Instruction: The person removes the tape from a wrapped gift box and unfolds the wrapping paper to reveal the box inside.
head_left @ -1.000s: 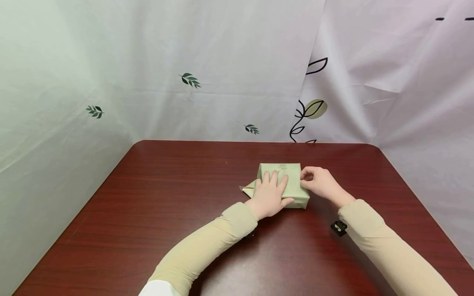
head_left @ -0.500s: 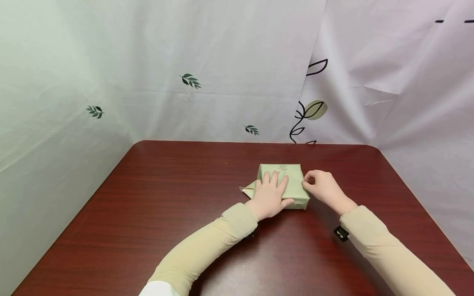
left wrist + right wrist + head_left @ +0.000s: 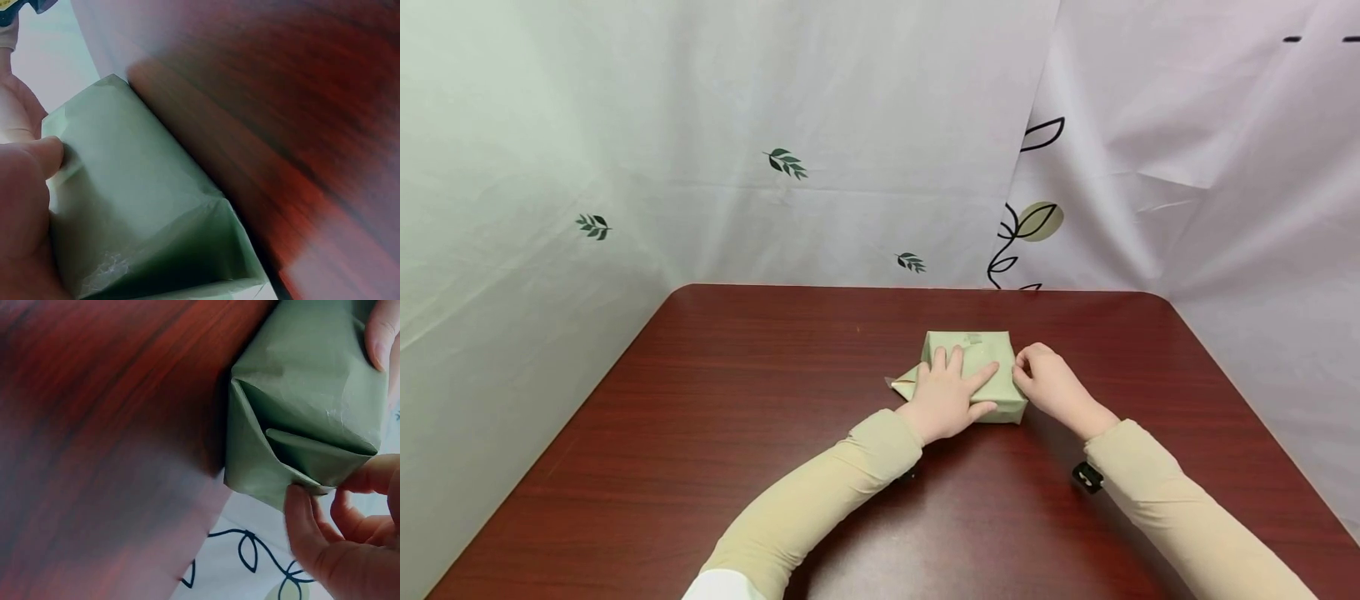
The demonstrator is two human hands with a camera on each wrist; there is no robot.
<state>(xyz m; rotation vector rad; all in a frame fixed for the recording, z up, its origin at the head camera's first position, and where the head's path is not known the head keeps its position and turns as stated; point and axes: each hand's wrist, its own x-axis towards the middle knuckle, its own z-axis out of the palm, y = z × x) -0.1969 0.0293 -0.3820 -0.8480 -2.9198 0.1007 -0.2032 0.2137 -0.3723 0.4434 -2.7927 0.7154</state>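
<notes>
A box-shaped package wrapped in pale green paper (image 3: 988, 348) lies on the table right of centre. My left hand (image 3: 942, 404) rests on its top with fingers spread, pressing it. At the package's right end, my right hand (image 3: 1051, 385) pinches the tip of a folded paper flap (image 3: 259, 465) between thumb and fingers, seen in the right wrist view. The fold gapes inside that flap. On the left end a pointed flap (image 3: 906, 384) sticks out, with a bit of clear tape (image 3: 889, 382) at its tip. The left wrist view shows a hollow paper end (image 3: 194, 253).
The dark red wooden table (image 3: 760, 367) extends around the package. Behind and beside it hangs a white curtain (image 3: 850, 108) with leaf prints. A small black device (image 3: 1087, 477) sits at the right wrist; another is partly hidden under the left sleeve (image 3: 842, 475).
The right hand has shifted slightly along the package's right end, its fingers drawing closer together. My left index finger has spread further right. The package stays in place.
</notes>
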